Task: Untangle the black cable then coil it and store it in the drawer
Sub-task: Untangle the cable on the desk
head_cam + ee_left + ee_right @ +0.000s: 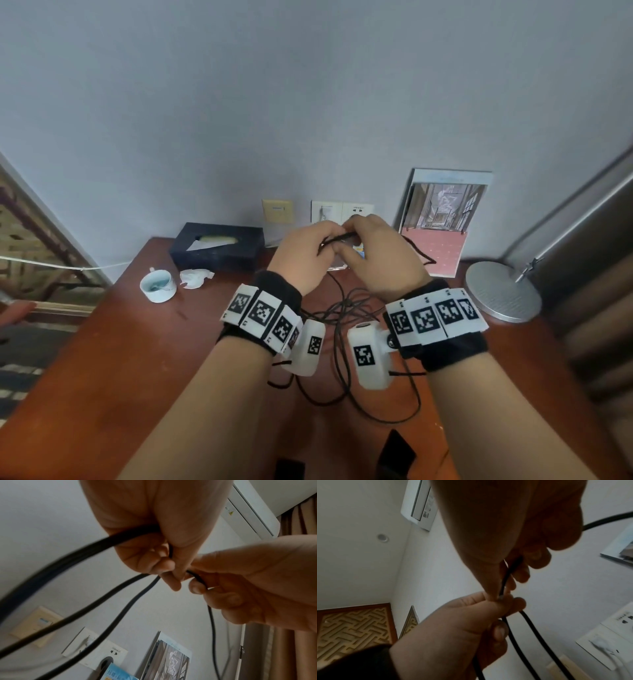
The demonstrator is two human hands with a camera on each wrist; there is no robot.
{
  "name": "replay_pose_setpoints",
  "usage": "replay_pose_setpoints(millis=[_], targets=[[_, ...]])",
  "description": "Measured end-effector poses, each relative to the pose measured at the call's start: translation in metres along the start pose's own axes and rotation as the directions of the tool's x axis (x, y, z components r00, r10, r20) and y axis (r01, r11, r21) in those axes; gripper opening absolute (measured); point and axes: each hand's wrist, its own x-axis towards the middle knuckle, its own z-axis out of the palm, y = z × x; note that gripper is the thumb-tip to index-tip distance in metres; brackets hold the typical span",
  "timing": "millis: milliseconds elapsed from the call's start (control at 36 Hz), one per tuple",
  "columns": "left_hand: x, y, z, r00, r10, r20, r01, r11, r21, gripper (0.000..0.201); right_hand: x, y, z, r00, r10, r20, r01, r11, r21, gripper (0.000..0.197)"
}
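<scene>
The black cable [337,238] lies in a tangled heap on the wooden table [137,342], and a stretch of it is lifted between both hands. My left hand [323,241] pinches the cable [96,547] with curled fingers [164,566], and several strands hang down from it. My right hand [354,234] meets it fingertip to fingertip and grips the cable [505,578] too, with one strand trailing off to the right. In the right wrist view my left hand [501,608] holds two strands running downward. No drawer is in view.
A dark tissue box [215,246], a white cup [158,286] and a crumpled tissue [195,277] sit at the table's back left. A picture card [442,219] leans on the wall. A round metal lamp base [503,291] stands at the right. Wall sockets [342,212] are behind the hands.
</scene>
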Motion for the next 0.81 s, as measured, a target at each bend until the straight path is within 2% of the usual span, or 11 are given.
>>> replay_pose_setpoints(millis=[139, 194, 250, 333, 417, 528, 583, 611, 667, 750, 806], targets=[[-0.006, -0.004, 0.003, 0.999, -0.052, 0.007, 0.052, 0.999, -0.014, 0.016, 0.002, 0.003, 0.002, 0.999, 0.001, 0.035, 0.001, 0.998, -0.055, 0.022], [-0.008, -0.006, 0.005, 0.998, -0.056, 0.032, 0.056, 0.998, -0.006, 0.01, 0.002, 0.006, 0.002, 1.0, -0.015, -0.016, 0.016, 0.999, 0.047, 0.02], [-0.009, -0.017, 0.006, 0.992, -0.111, 0.059, 0.11, 0.994, 0.008, 0.008, 0.002, 0.009, 0.002, 0.993, -0.038, -0.11, 0.067, 0.96, 0.271, 0.018], [-0.013, -0.037, 0.007, 0.972, -0.227, 0.058, 0.227, 0.974, 0.006, 0.009, 0.003, 0.01, -0.004, 0.974, 0.005, -0.227, 0.132, 0.802, 0.582, 0.019], [-0.016, -0.05, 0.007, 0.949, -0.314, 0.034, 0.313, 0.949, 0.026, 0.009, 0.004, 0.011, -0.015, 0.958, 0.129, -0.257, 0.139, 0.572, 0.808, 0.02], [-0.019, -0.067, 0.003, 0.908, -0.419, -0.007, 0.419, 0.908, 0.018, 0.011, 0.005, 0.016, -0.03, 0.925, 0.233, -0.301, 0.249, 0.228, 0.941, 0.023], [-0.019, -0.072, 0.001, 0.903, -0.43, -0.018, 0.43, 0.903, 0.021, 0.015, 0.006, 0.019, -0.036, 0.896, 0.301, -0.326, 0.294, 0.148, 0.944, 0.027], [-0.018, -0.073, -0.001, 0.905, -0.425, -0.026, 0.426, 0.905, 0.024, 0.018, 0.007, 0.021, -0.038, 0.879, 0.339, -0.336, 0.303, 0.147, 0.942, 0.025], [-0.017, -0.072, -0.003, 0.912, -0.407, -0.055, 0.408, 0.913, 0.012, 0.021, 0.008, 0.031, -0.039, 0.827, 0.435, -0.355, 0.272, 0.242, 0.931, 0.023], [-0.015, -0.067, -0.005, 0.916, -0.386, -0.107, 0.388, 0.922, -0.01, 0.022, 0.009, 0.052, -0.035, 0.72, 0.516, -0.464, 0.091, 0.593, 0.8, 0.023], [-0.014, -0.065, -0.006, 0.926, -0.356, -0.129, 0.359, 0.933, -0.003, 0.021, 0.007, 0.061, -0.033, 0.71, 0.483, -0.512, -0.054, 0.762, 0.645, 0.027]])
